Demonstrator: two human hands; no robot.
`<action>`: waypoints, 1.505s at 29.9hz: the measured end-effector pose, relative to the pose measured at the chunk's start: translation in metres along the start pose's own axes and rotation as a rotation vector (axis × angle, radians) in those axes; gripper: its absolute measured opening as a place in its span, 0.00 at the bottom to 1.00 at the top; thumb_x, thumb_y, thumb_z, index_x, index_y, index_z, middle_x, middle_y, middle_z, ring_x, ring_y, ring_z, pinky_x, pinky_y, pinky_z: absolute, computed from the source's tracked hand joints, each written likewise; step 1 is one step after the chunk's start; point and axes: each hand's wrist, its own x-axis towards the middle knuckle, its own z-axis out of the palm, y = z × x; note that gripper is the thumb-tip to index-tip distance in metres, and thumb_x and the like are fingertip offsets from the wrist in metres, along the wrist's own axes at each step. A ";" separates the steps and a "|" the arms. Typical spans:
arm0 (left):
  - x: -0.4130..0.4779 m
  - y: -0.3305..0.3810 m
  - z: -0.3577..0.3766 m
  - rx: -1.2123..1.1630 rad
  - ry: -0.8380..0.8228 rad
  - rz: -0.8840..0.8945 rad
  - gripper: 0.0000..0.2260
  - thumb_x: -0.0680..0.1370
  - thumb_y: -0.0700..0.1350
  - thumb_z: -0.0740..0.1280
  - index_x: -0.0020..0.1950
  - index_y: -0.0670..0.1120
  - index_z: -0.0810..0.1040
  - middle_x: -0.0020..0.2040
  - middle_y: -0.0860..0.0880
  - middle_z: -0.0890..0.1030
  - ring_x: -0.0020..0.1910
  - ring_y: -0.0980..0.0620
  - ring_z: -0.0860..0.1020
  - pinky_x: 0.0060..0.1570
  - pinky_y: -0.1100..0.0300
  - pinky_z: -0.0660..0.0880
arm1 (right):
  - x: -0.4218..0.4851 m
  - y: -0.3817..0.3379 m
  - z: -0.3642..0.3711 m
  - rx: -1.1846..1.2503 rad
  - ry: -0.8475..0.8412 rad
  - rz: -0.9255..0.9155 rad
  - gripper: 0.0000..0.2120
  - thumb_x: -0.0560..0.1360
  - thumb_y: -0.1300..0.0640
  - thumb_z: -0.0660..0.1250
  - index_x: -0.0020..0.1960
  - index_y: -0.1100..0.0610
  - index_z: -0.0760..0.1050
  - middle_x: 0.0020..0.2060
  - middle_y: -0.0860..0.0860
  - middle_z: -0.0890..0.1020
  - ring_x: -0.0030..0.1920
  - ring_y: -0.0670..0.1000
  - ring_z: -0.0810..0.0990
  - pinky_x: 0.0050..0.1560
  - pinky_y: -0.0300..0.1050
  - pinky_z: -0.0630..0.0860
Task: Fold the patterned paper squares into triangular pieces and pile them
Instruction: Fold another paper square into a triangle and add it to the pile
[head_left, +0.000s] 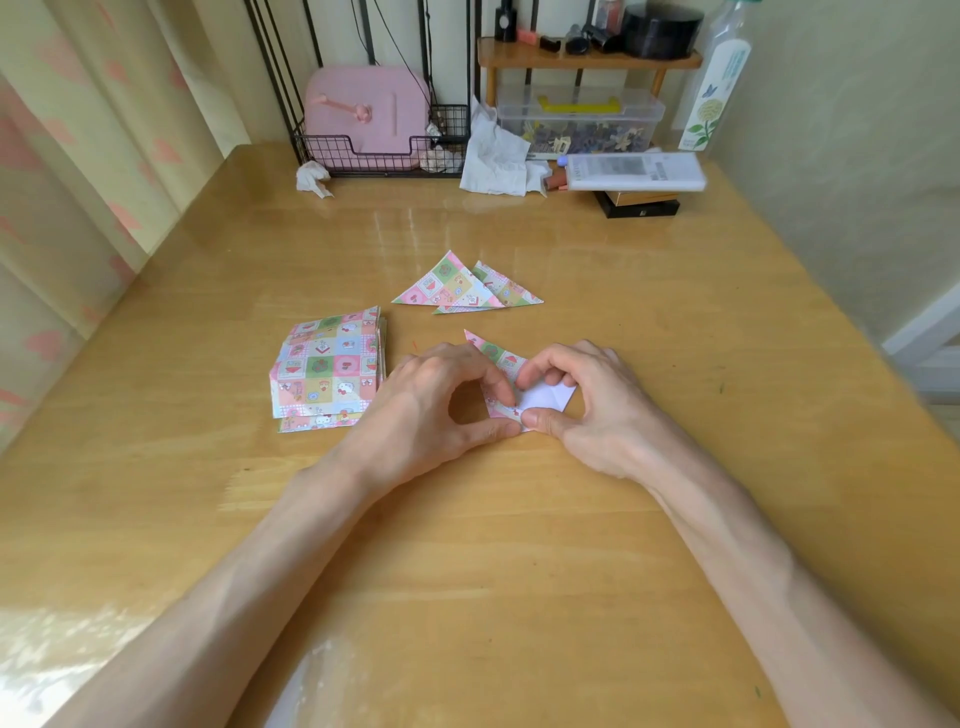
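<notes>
On the wooden table, our left hand and right hand both pinch the half-folded paper square at its near corner, its white underside showing. Just to the left lies the stack of unfolded squares. Farther off, two folded triangles overlap.

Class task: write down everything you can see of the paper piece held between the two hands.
The paper piece is thin, printed in pink and green checks with small cartoon pictures; its plain white reverse shows at the right. Partly folded, it lies on the wooden table with one sharp corner pointing away from the person. The left hand and right hand pinch its near corner between thumb and forefinger, hiding much of it.
</notes>
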 end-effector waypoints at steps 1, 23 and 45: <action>0.000 0.000 0.000 0.004 -0.009 0.000 0.08 0.73 0.60 0.75 0.47 0.59 0.81 0.51 0.60 0.80 0.57 0.58 0.77 0.61 0.47 0.72 | 0.000 0.000 -0.001 0.005 -0.003 0.006 0.13 0.73 0.52 0.77 0.53 0.42 0.77 0.51 0.43 0.74 0.58 0.47 0.70 0.68 0.51 0.66; 0.000 0.000 -0.005 0.008 -0.100 -0.011 0.06 0.74 0.58 0.75 0.48 0.61 0.82 0.56 0.62 0.78 0.62 0.61 0.73 0.67 0.47 0.66 | 0.001 -0.005 -0.005 -0.059 -0.070 0.017 0.15 0.72 0.43 0.76 0.56 0.42 0.77 0.53 0.42 0.70 0.57 0.44 0.66 0.67 0.49 0.64; 0.000 -0.012 -0.016 -0.021 -0.200 0.048 0.29 0.74 0.27 0.58 0.58 0.58 0.84 0.61 0.62 0.77 0.66 0.57 0.73 0.68 0.45 0.69 | 0.008 -0.022 -0.009 -0.087 -0.191 0.201 0.20 0.65 0.37 0.78 0.54 0.39 0.75 0.54 0.41 0.67 0.63 0.47 0.63 0.58 0.42 0.59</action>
